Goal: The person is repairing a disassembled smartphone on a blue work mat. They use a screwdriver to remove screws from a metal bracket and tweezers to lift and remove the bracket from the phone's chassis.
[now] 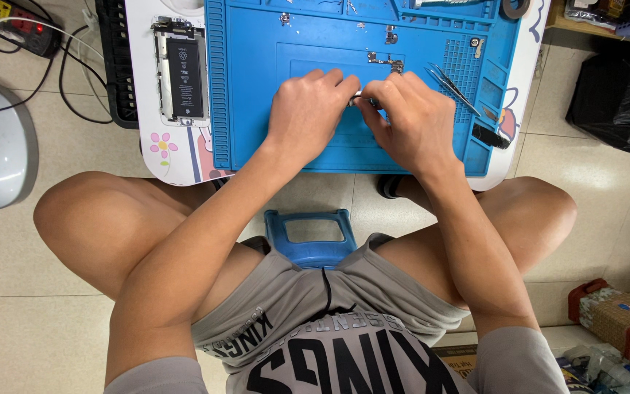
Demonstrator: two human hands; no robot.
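The left hand (pixel 309 109) and the right hand (pixel 408 120) meet in the middle of the blue mat (pixel 257 87). Both hands are curled up tight. Between them they pinch a small silver part (pixel 356 95). Only a tiny bit of it shows, so I cannot tell what kind of part it is. The fingers of both hands are closed on it, with the part at 12 o'clock from the knuckles.

An open phone (pixel 181 69) lies off the mat at 9 o'clock from the hands, well apart from them. Its dark battery faces up. Tweezers (pixel 450 86) lie on the mat at 2 o'clock from the right hand, just beside it. A little board piece (pixel 386 61) sits on the mat at 12 o'clock, near the hands. A black tool (pixel 491 136) rests at 3 o'clock by the mat's edge.

What could go wrong? The silver part is very small. If the fingers slip, it could pop out and fall off the mat to the floor. If the hands squeeze or bend too hard, it could break. The right wrist could also bump the tweezers and push them away.
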